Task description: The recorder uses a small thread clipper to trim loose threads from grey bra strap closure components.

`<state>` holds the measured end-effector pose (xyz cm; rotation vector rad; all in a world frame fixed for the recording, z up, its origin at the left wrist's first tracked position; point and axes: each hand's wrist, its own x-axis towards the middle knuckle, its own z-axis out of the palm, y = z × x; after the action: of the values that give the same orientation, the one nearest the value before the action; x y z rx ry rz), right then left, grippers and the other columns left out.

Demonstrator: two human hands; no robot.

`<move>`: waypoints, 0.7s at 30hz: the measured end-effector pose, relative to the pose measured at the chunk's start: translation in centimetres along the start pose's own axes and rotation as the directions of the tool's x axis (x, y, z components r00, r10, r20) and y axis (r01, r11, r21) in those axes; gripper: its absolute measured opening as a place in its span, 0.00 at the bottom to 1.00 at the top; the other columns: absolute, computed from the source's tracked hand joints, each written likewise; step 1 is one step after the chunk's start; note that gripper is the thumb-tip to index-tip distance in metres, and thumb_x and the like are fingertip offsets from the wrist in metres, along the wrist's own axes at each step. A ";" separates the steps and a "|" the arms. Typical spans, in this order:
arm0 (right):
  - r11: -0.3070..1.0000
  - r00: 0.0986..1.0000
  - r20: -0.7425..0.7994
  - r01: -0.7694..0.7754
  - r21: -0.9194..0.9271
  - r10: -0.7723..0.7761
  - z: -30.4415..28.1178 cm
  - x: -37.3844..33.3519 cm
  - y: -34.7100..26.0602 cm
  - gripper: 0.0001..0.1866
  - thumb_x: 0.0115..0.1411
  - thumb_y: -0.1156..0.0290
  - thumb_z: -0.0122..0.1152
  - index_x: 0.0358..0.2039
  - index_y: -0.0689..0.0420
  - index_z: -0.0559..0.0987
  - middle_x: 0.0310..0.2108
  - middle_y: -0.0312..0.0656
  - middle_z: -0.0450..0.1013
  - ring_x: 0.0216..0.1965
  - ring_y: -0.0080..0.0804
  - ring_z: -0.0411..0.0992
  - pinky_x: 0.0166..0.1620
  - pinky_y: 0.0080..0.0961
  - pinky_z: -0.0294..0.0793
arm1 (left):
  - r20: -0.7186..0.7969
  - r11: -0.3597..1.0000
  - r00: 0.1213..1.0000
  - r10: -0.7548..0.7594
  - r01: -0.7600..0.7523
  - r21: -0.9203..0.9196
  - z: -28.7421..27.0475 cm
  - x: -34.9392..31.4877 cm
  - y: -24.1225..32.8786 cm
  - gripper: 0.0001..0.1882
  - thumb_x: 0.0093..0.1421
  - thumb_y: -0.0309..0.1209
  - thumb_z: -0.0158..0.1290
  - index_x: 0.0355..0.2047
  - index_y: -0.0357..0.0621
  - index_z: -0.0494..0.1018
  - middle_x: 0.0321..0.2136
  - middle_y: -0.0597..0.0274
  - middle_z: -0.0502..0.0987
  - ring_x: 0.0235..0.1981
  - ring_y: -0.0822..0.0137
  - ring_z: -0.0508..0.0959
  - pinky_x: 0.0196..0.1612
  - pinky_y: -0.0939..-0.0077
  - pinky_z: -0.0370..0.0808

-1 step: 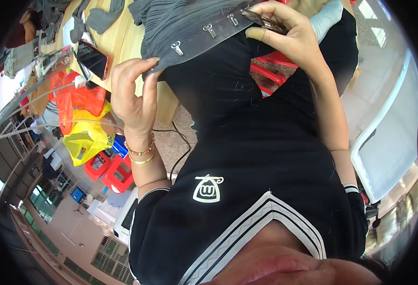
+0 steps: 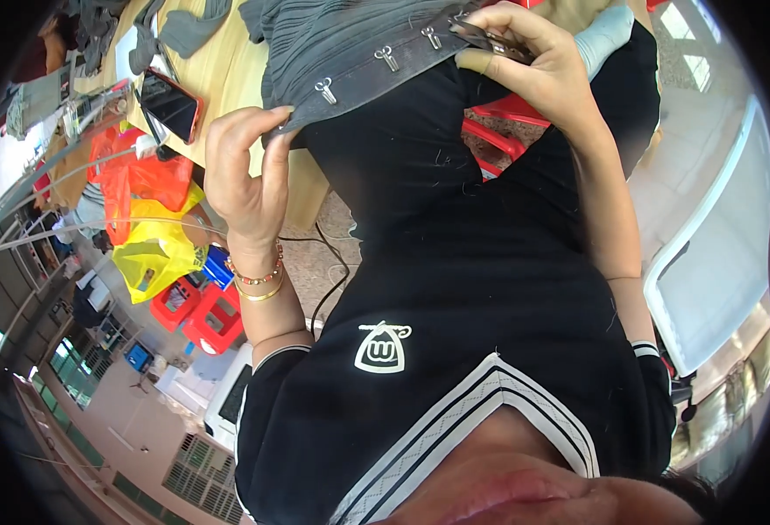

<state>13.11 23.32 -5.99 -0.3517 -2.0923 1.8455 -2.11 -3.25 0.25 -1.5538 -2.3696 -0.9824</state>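
A grey pleated garment [image 2: 332, 33] lies over the table edge and my lap, its dark flat band [image 2: 358, 80] stretched out slantwise. Several small silver hooks [image 2: 386, 59] sit spaced along that band. At its left end, my left hand [image 2: 249, 175] pinches the band's corner between thumb and fingers. My right hand [image 2: 553, 77] is closed around dark metal thread snips [image 2: 500, 45], whose blades reach the band's right end. A finger covering shows on the right thumb. Whether the right fingers also grip the cloth is hard to make out.
On the light wooden table [image 2: 214, 57] lie a phone [image 2: 171, 105] with a red edge and grey cloth pieces [image 2: 194, 31]. Red and yellow plastic bags [image 2: 153, 254] hang left, above red stools [image 2: 212, 319]. A white panel [image 2: 709, 254] stands right. A black cable [image 2: 337, 284] runs below.
The view has shifted very slightly. Both hands keep nearly the same pose, the left on the band's corner and the right on the thread snips.
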 end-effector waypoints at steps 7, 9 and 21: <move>0.826 0.829 0.041 0.550 0.123 -0.558 0.8 2.1 -0.5 0.13 0.49 0.84 0.65 0.38 0.62 0.79 0.29 0.32 0.68 0.28 0.16 0.64 0.31 0.16 0.62 | -0.070 0.991 0.995 -0.071 0.063 -0.114 -0.3 -2.0 -1.9 0.11 0.54 0.18 0.61 0.39 0.37 0.78 0.34 0.56 0.78 0.35 0.62 0.77 0.40 0.74 0.74; 0.987 0.986 0.148 0.100 -0.130 -0.080 0.3 0.9 -3.0 0.16 0.48 0.86 0.64 0.39 0.62 0.78 0.31 0.33 0.68 0.29 0.17 0.64 0.32 0.15 0.62 | -0.091 0.990 0.993 -0.076 0.064 -0.124 -0.2 -2.3 -2.5 0.11 0.55 0.18 0.61 0.39 0.37 0.78 0.34 0.56 0.78 0.36 0.63 0.77 0.40 0.75 0.74; 0.884 0.899 0.296 0.398 -0.243 -0.323 0.6 0.3 -3.8 0.13 0.45 0.86 0.63 0.33 0.61 0.79 0.26 0.34 0.69 0.27 0.23 0.65 0.31 0.20 0.63 | -0.172 0.988 0.978 -0.120 0.099 -0.121 0.4 -3.4 -4.0 0.09 0.57 0.18 0.59 0.40 0.37 0.77 0.35 0.57 0.79 0.37 0.64 0.78 0.43 0.74 0.75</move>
<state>12.67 22.42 -2.28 0.2119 -2.4092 1.4136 -3.91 -6.63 -3.32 -1.3172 -2.3317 -1.2420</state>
